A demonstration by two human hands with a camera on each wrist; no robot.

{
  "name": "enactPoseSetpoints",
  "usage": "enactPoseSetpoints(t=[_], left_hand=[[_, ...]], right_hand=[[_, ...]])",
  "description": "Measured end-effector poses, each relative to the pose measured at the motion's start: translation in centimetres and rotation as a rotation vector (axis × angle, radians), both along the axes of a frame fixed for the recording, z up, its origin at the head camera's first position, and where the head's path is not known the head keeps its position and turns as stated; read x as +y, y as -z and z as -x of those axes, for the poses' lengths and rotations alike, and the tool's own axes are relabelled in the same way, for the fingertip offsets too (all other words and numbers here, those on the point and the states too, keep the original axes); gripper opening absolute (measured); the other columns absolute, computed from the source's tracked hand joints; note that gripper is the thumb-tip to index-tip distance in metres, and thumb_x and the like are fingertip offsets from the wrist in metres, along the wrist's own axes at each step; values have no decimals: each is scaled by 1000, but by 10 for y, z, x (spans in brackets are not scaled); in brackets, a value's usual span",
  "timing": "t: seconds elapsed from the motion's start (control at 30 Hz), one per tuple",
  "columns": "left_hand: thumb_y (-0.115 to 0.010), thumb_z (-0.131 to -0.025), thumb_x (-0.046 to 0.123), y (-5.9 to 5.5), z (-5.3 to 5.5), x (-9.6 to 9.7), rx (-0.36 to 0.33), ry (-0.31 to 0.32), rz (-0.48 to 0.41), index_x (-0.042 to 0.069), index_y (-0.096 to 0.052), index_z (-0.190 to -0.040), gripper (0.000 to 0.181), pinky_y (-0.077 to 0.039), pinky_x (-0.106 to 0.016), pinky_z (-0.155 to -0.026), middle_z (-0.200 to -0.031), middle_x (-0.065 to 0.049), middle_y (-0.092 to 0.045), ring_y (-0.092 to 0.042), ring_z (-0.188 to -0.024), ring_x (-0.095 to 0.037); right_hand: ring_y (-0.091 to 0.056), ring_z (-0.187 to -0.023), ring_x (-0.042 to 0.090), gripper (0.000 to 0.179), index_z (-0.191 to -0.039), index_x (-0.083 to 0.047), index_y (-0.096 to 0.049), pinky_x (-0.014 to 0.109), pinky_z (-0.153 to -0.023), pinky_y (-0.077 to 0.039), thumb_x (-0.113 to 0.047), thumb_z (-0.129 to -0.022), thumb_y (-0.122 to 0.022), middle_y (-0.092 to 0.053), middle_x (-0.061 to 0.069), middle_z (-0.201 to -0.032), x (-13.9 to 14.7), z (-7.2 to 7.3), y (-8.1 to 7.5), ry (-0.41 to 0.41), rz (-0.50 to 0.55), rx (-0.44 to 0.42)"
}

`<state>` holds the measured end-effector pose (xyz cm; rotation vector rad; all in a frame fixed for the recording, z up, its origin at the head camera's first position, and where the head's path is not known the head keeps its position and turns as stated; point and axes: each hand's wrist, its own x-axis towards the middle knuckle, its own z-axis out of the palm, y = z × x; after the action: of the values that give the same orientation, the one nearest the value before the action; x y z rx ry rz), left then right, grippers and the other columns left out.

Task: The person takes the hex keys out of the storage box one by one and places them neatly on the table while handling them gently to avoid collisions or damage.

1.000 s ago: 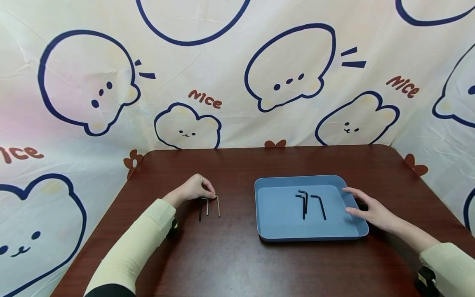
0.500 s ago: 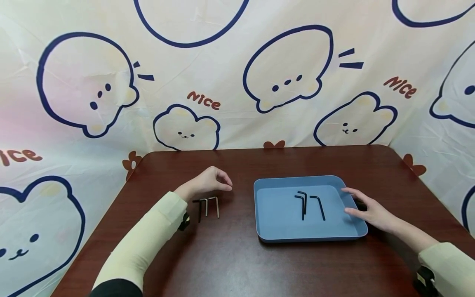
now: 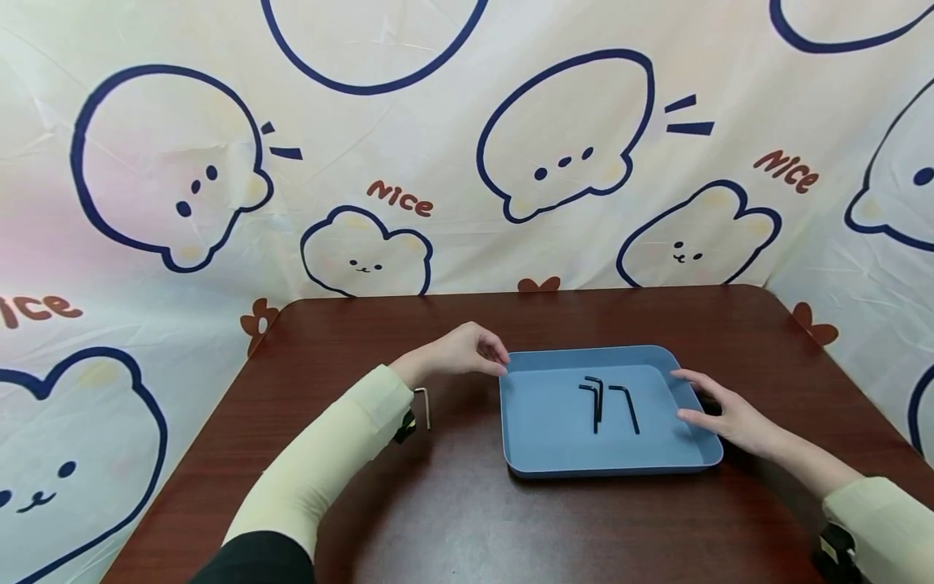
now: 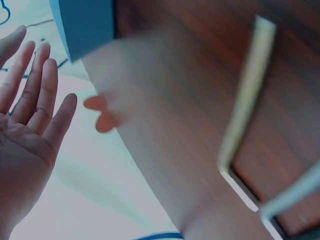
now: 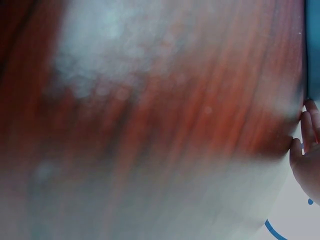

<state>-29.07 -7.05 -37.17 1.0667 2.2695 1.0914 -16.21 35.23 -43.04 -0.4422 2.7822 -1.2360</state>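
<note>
My left hand is at the left rim of the blue tray, with loosely bent fingers and nothing in them. Whether its fingertips touch the rim I cannot tell. The left wrist view shows the palm of this left hand facing the camera. My right hand rests on the tray's right rim, fingers fairly straight. Three black hex keys lie inside the tray. A silvery hex key lies on the table by my left sleeve, which hides the others there. The left wrist view catches a blurred hex key up close.
A brown wooden table bears everything. Behind it and along its sides hangs a pale cloth with cartoon drawings. A dark wrist strap sits on my left sleeve, close to the loose hex keys.
My left hand has let go of the hex keys on the table and moved right to the tray's left rim. My sleeve now covers some of those keys. The right hand stays put.
</note>
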Motion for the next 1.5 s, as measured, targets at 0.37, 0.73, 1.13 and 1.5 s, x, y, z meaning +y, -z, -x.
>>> enactPoseSetpoints(t=[0.37,0.73,1.13,1.5], left_hand=[[-76,-85,8,-12,-2,46,75,99,96,-1,-72,-103,21,-51,-22,-78,-90,2,-69,-63,-82,-13],[-77,-84,10,-12,-2,82,88,132,128,0,-70,-110,28,-49,-19,-78,-106,-10,-69,-63,-85,-8],[-79,-83,14,5,1,106,54,84,74,5,-69,-114,34,-49,-18,-78,-109,-1,-67,-61,-88,-7],[-78,-83,9,31,-3,126,27,124,93,5,-71,-111,30,-49,-16,-76,-107,-1,-69,-61,-88,-5]], right_hand=[[-33,-121,55,63,-144,0,-33,75,-88,-30,-15,-93,-66,-33,34,-141,0,0,-2,-3,0,-1],[-33,-121,55,63,-145,0,-32,75,-88,-30,-16,-93,-66,-33,35,-141,1,1,0,0,-8,-4],[-34,-121,56,62,-144,0,-33,75,-88,-31,-15,-93,-65,-33,35,-140,1,1,-2,-7,-3,5],[-33,-121,57,63,-144,0,-32,75,-88,-31,-15,-93,-65,-32,35,-141,1,1,-1,-4,-2,-5]])
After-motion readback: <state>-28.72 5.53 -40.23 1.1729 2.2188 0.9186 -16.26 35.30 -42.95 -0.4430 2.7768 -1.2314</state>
